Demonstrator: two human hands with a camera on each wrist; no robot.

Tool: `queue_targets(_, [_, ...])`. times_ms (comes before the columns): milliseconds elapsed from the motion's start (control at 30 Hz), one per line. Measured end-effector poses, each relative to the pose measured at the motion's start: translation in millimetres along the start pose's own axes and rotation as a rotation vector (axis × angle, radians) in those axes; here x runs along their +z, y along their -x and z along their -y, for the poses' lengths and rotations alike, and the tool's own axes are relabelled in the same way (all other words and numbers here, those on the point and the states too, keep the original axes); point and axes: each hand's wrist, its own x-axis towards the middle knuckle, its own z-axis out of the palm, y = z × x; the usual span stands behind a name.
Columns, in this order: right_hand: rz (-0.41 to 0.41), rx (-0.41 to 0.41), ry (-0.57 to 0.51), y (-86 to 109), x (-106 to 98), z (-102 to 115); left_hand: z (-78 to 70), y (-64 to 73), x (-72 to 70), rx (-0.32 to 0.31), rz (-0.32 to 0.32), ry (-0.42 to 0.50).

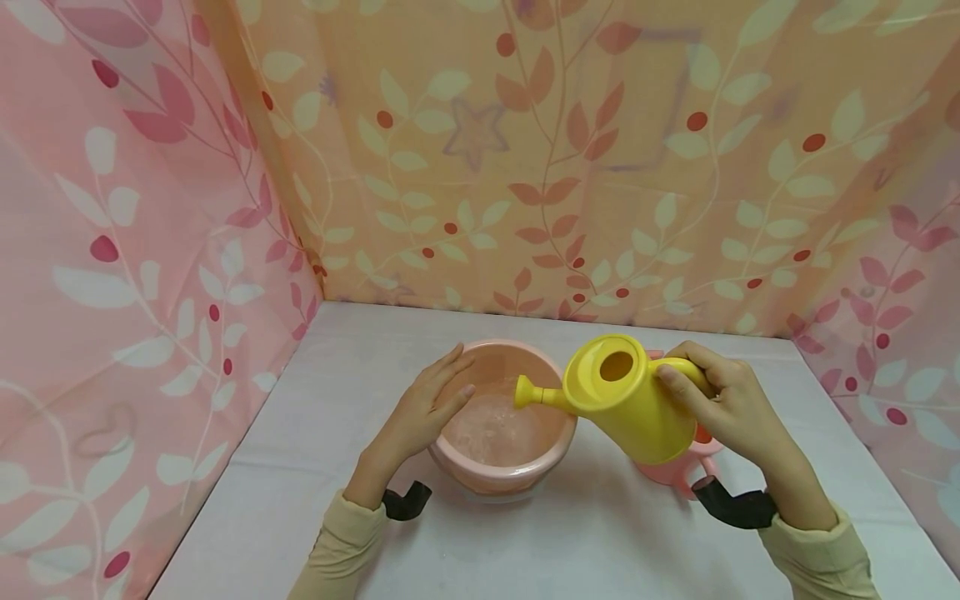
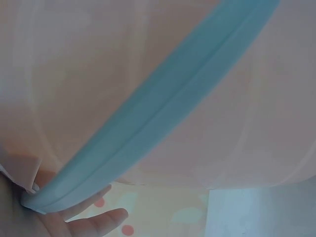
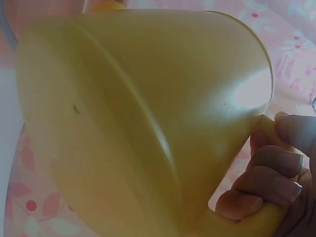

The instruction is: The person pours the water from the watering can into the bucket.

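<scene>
My right hand [image 1: 723,400] grips the handle of a yellow watering can [image 1: 622,408]. In the right wrist view, curled fingers [image 3: 276,182] wrap that handle. The can is held tilted, its spout [image 1: 536,393] pointing left over a round pink basin [image 1: 504,475]. Clear, rippled liquid [image 1: 491,429] lies in the basin. My left hand [image 1: 420,408] rests at the basin's left rim, fingers extended and the thumb over the inside. In the left wrist view a pale blue band [image 2: 153,113] crosses the basin's pink side. Whether water leaves the spout is too faint to tell.
Behind the yellow can stands a pink vessel [image 1: 682,475] with a handle, partly hidden, with something red inside. Pale cloth covers the table [image 1: 330,358]. Leaf-patterned curtains [image 1: 480,167] enclose the back and both sides.
</scene>
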Motion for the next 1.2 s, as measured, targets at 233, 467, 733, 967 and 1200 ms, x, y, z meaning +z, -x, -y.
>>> queue_targets(233, [0.0,0.002,0.004,0.1,-0.1,0.3,-0.2,0.1,-0.2,-0.021,-0.001,0.014])
queue_targets(467, [0.007,0.002,0.005,-0.4,-0.6,0.6,1.5,-1.1,0.8,-0.002,-0.009,0.001])
queue_targets(733, [0.019,0.012,0.008,-2.2,-1.3,2.2,1.9,-1.4,0.4,-0.001,-0.011,0.01])
queue_targets(967, [0.019,0.004,0.012,-3.6,-1.5,2.5,0.2,-1.4,-0.5,-0.007,-0.013,0.017])
queue_targets(1200, [0.034,-0.01,-0.008,-4.0,-1.7,3.4,0.5,-1.7,0.6,-0.01,-0.014,0.019])
